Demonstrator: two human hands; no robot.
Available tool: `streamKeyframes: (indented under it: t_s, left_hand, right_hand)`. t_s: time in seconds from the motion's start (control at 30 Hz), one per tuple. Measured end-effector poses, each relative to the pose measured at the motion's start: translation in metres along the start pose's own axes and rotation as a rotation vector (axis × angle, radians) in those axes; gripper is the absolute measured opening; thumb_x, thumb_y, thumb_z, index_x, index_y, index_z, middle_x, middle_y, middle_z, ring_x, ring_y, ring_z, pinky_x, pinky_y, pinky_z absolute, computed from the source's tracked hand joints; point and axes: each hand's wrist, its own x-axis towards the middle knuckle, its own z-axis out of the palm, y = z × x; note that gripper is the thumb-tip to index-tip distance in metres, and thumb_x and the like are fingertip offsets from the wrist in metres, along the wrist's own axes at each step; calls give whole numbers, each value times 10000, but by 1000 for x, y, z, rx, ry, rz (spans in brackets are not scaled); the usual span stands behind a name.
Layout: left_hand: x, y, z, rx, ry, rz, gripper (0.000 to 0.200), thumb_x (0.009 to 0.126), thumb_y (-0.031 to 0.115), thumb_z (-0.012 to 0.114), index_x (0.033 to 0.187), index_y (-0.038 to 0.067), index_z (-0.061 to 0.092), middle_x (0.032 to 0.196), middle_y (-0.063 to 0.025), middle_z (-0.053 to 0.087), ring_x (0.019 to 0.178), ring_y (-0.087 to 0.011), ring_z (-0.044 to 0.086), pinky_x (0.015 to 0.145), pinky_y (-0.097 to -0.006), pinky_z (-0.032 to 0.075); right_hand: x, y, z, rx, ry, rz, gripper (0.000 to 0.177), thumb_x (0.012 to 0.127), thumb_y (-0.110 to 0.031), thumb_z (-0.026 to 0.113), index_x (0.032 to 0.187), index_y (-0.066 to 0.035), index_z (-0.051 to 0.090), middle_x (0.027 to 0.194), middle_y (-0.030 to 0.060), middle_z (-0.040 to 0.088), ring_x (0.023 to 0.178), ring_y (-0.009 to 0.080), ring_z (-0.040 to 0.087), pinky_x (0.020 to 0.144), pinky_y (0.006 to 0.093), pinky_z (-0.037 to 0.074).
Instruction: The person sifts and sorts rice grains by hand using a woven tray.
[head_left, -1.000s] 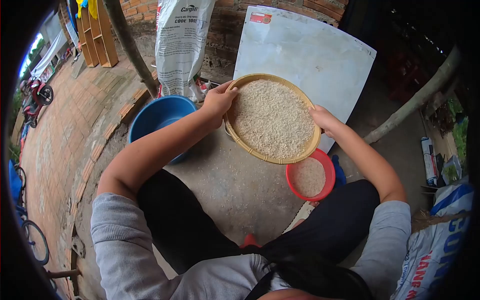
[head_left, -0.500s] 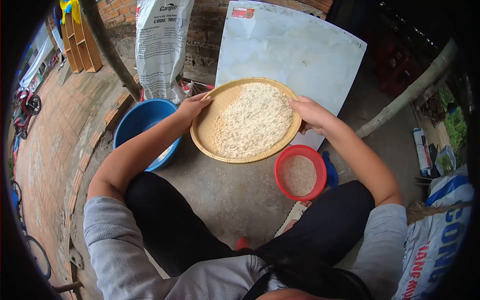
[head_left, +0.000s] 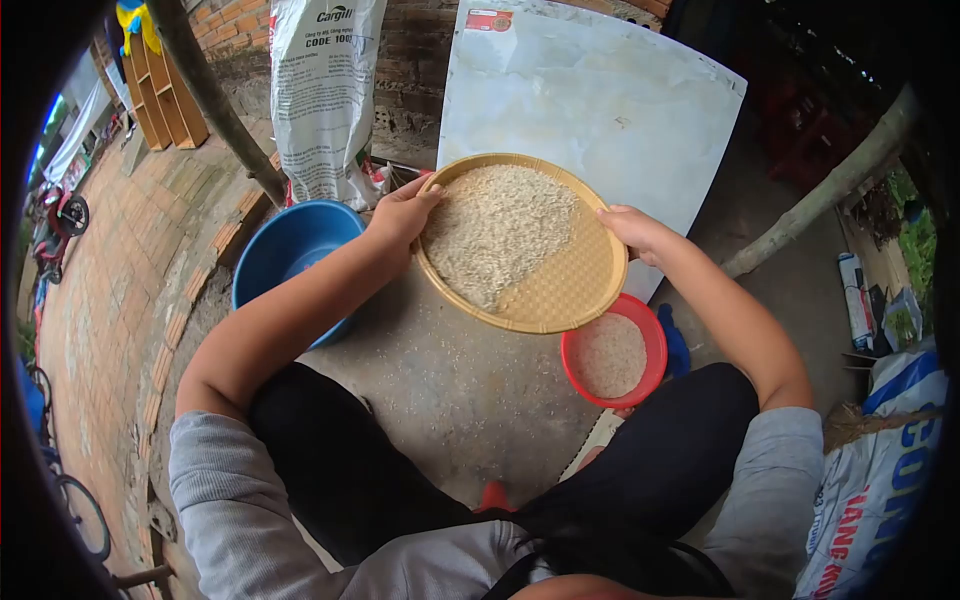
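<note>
A round woven tray (head_left: 565, 290) is held up off the floor between my two hands. My left hand (head_left: 405, 214) grips its left rim, thumb on top. On the right rim my right hand (head_left: 636, 232) is closed, fingers partly hidden beneath. Pale grains (head_left: 500, 225) lie heaped over the tray's left and upper part, and its lower right weave is bare. Below the tray's right side stands a red bowl (head_left: 661, 350) with pale grains in it. A blue basin (head_left: 290, 240) sits on the floor at the left, partly behind my left forearm.
Behind the tray leans a large pale board (head_left: 590, 110). A white printed sack (head_left: 322, 110) stands by the brick wall, and another sack (head_left: 870, 500) lies at lower right. Wooden poles (head_left: 825, 195) slant at both sides. A blue object (head_left: 675, 340) lies beside the red bowl.
The grains have shifted from the tray's right side to its left, baring the weave at lower right. The tray and both hands have moved slightly right.
</note>
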Motion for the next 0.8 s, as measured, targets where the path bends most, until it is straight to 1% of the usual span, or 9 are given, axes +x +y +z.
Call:
streamKeyframes:
  t_s: [0.03, 0.1, 0.2, 0.3, 0.43, 0.5, 0.57, 0.63, 0.8]
  left_hand:
    - [-4, -1, 8, 42, 11, 137, 351, 921, 182, 549, 1265, 112, 537, 1060, -29, 629, 884, -100, 582, 764, -264, 491]
    - [-12, 10, 4, 62, 67, 101, 319, 950, 136, 456, 1260, 97, 521, 1045, -101, 621, 849, -182, 631, 747, -325, 547]
    - [-14, 19, -33, 73, -40, -173, 326, 949, 145, 459, 1267, 100, 516, 1033, -114, 622, 842, -203, 647, 715, -342, 558]
    - [-19, 12, -24, 28, 74, -171, 321, 949, 143, 458, 1261, 107, 521, 1020, -107, 624, 832, -195, 643, 719, -340, 557]
    - [-31, 22, 5, 77, 31, 137, 322, 945, 166, 479, 1261, 124, 528, 995, -88, 627, 805, -167, 635, 731, -332, 557]
    - [-38, 38, -8, 56, 62, -47, 337, 938, 178, 496, 1270, 127, 518, 1005, -94, 626, 808, -171, 642, 719, -329, 559]
    - [-19, 20, -45, 98, -73, -192, 356, 950, 183, 459, 1295, 96, 475, 1033, -113, 617, 843, -196, 649, 741, -333, 558]
    - [-27, 15, -34, 119, -15, -226, 351, 958, 170, 431, 1298, 93, 470, 1037, -113, 616, 865, -197, 643, 764, -343, 552]
    - [-29, 15, -6, 90, 60, 163, 310, 944, 139, 471, 1242, 86, 537, 990, -89, 636, 839, -172, 641, 728, -320, 548]
  right_hand:
    - [6, 3, 0, -15, 41, -16, 342, 973, -324, 346, 1054, -29, 500, 953, 124, 604, 688, 204, 620, 560, 360, 514]
    - [5, -2, 8, -42, 88, -73, 348, 973, -317, 342, 1057, -18, 499, 948, 134, 614, 706, 203, 627, 574, 360, 519]
    - [-29, -42, 24, -128, -214, 13, 386, 971, -345, 354, 1144, -30, 494, 945, 106, 629, 712, 189, 641, 611, 350, 522]
    - [-13, -28, 18, -94, -64, 13, 372, 969, -338, 360, 1128, -32, 501, 952, 97, 626, 746, 188, 641, 637, 349, 528]
    - [-2, -9, 20, -138, 34, 13, 354, 970, -298, 347, 1123, -13, 493, 970, 120, 621, 811, 222, 647, 663, 378, 547]
    - [-6, -19, 25, -173, 30, 18, 354, 971, -305, 352, 1101, -17, 512, 960, 123, 625, 800, 222, 648, 667, 380, 545]
    - [-24, -41, 27, -127, -196, -17, 352, 968, -304, 359, 1079, -17, 531, 944, 122, 630, 800, 219, 649, 679, 379, 542]
    - [-29, -46, 24, -158, -131, 10, 348, 967, -298, 361, 1057, -14, 541, 933, 113, 634, 767, 213, 650, 685, 375, 538]
    - [2, -10, 18, -102, -11, -70, 340, 967, -293, 352, 1066, -19, 527, 943, 102, 638, 738, 189, 652, 662, 355, 538]
